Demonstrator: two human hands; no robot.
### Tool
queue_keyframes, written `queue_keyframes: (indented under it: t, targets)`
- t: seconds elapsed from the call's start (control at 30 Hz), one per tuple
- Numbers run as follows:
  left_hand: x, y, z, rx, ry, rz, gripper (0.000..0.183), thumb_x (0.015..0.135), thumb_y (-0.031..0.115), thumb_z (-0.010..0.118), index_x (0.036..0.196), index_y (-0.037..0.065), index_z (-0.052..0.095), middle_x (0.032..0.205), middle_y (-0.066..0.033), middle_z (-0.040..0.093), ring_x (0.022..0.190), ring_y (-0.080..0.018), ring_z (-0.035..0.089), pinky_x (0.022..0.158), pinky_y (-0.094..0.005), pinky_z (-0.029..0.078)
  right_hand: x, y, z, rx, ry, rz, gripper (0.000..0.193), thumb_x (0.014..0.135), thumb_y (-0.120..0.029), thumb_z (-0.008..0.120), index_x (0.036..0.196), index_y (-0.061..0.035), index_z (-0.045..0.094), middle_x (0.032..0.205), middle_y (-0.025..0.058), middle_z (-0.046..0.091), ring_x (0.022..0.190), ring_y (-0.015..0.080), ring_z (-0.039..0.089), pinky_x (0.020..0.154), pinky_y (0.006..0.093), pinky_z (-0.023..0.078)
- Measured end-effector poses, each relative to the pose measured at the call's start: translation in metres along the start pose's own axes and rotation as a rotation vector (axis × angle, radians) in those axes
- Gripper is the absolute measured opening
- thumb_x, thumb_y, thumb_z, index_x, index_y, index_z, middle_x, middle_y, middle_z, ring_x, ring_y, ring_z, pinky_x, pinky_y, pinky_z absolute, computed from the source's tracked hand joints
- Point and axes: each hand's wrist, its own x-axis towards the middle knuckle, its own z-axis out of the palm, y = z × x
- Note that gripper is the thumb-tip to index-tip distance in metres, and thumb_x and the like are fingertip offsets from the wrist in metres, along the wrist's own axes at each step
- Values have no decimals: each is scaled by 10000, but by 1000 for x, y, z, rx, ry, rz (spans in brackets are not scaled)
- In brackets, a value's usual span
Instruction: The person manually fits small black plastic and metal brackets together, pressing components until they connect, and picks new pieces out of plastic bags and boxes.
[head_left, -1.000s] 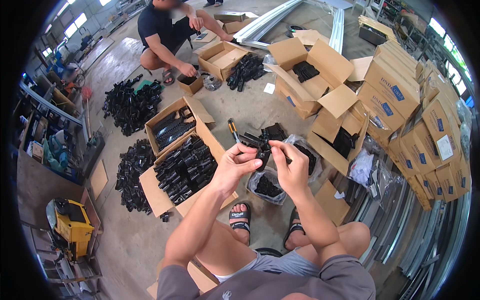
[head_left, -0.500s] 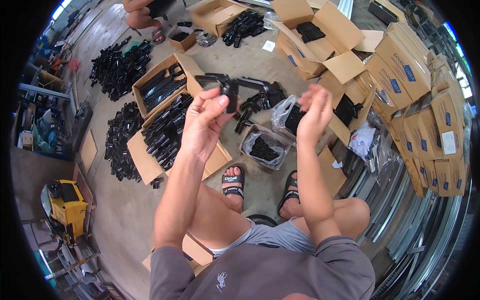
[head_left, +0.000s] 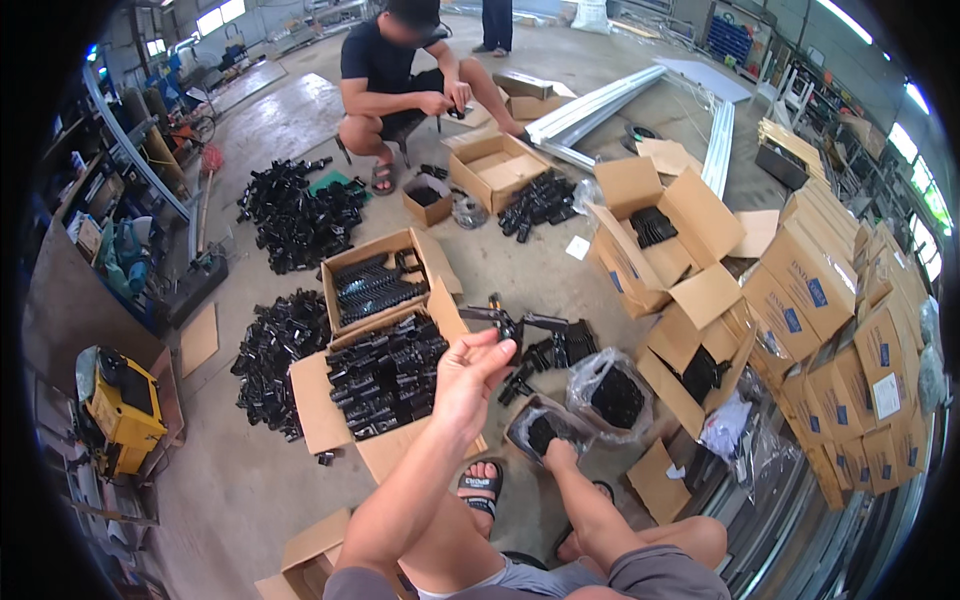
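My left hand [head_left: 470,388] is raised in front of me, thumb and fingers pinched on a glossy black fitting [head_left: 508,328]. Two arms of that fitting stick out to either side, above the black pieces on the floor. Low to the right, my right hand [head_left: 561,453] reaches into a small box lined with a clear plastic bag [head_left: 526,412]. Its fingers are hidden among small black pieces [head_left: 541,434] in there. Just behind stands a bigger clear bag [head_left: 583,378] of black pieces. More black fittings [head_left: 570,345] lie beyond my left hand.
Left of my hands, an open carton [head_left: 318,405] holds rows of black fittings, with another carton [head_left: 427,250] behind it. Black fittings lie in piles [head_left: 285,365] farther left. A co-worker [head_left: 395,85] sits ahead holding something dark. Stacked cartons [head_left: 800,280] and metal profiles line the right.
My right hand has dropped from mid-air into the small bag-lined box. My left hand still pinches the black fitting. The view has tilted up, bringing the co-worker into sight.
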Motion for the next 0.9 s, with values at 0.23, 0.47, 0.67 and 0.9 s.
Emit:
queue_keyframes:
  t: [0.23, 0.47, 0.67, 0.9]
  targets:
    - [4, -5, -5, 34, -20, -58, 259, 824, 32, 760, 1034, 71, 613, 1021, -63, 684, 931, -117, 653, 774, -252, 535, -7, -8, -10, 22, -93, 75, 275, 811, -128, 651, 1057, -14, 696, 1176, 229, 647, 1132, 361, 617, 945, 435, 508]
    - [12, -15, 3, 42, -45, -52, 261, 823, 62, 772, 1031, 81, 616, 1051, -69, 676, 967, -117, 635, 809, -272, 516, -13, -2, -5, 5, -64, 40, 288, 799, -144, 660, 1055, -17, 698, 1167, 227, 653, 1112, 372, 624, 941, 440, 509]
    - [4, -21, 14, 69, -44, -63, 208, 829, 0, 739, 983, 74, 621, 1025, -67, 685, 921, -133, 662, 758, -271, 552, -16, -8, -22, 70, 16, 37, 252, 798, -133, 636, 1018, -31, 706, 1130, 230, 664, 1082, 377, 636, 935, 443, 507]
    - [2, -14, 17, 96, -58, -39, 193, 838, 19, 738, 977, 85, 623, 1022, -59, 679, 926, -120, 653, 757, -263, 540, -12, 0, -57, 430, 407, -50, 155, 816, -156, 618, 897, -82, 726, 930, 215, 697, 901, 374, 677, 838, 443, 526]
